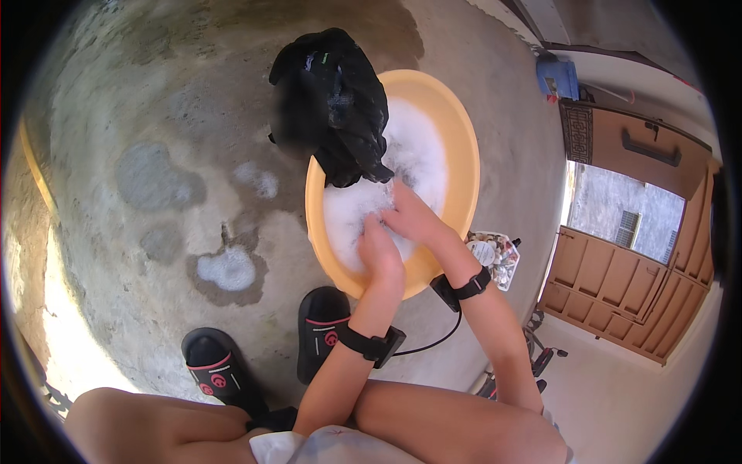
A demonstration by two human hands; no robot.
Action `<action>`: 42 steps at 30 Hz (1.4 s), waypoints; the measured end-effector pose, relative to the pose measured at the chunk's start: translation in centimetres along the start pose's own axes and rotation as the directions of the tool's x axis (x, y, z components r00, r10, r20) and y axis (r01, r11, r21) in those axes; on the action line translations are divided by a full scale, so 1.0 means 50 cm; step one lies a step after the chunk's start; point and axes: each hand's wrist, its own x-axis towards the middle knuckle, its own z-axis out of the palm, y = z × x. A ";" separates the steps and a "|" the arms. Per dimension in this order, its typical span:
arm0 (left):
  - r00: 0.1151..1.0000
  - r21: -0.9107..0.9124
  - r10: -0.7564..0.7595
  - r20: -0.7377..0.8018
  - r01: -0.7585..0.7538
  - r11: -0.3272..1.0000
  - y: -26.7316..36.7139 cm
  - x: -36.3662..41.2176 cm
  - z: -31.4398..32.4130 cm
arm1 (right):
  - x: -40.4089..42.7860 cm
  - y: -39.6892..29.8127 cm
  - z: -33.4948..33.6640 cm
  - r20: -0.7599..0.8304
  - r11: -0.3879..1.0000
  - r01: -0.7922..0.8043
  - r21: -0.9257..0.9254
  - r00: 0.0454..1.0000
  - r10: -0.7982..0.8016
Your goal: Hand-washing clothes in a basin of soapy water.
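A yellow plastic basin (465,174) full of white soap suds (420,136) stands on the concrete floor before me. Over its far left rim lies a bunched black garment (353,110) with small printed marks and traces of foam, one end hanging down to the suds. My right hand (413,213) is at the middle of the basin, fingertips in the foam close to the garment's lower end. Just below and to the left, my left hand (380,248) dips its fingers into the suds. Foam hides what the fingers of either hand hold.
A printed detergent pouch (495,255) lies against the basin's right side. Black slides (217,371) on my feet are near the basin. Foam puddles (227,268) wet the floor to the left. Further right are a brown metal gate (620,284) and a blue bucket (557,78).
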 end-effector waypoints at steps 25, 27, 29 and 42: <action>0.865 -0.179 -0.042 0.499 0.151 0.972 -0.021 0.025 0.003 | -0.168 -0.027 -0.106 -0.436 0.956 -0.247 0.158 0.851 0.292; 0.948 -0.027 -0.056 0.315 0.067 0.997 -0.024 0.012 0.015 | -0.175 -0.017 -0.109 -0.515 0.945 -0.282 0.164 0.793 0.326; 0.951 -0.008 -0.015 0.310 0.018 1.000 -0.028 0.018 0.012 | -0.173 -0.019 -0.121 -0.615 0.926 -0.339 0.166 0.699 0.366; 0.969 0.281 0.086 0.231 -0.151 0.948 -0.019 -0.001 0.010 | -0.146 -0.062 -0.135 -0.807 0.968 -0.230 0.102 0.550 0.216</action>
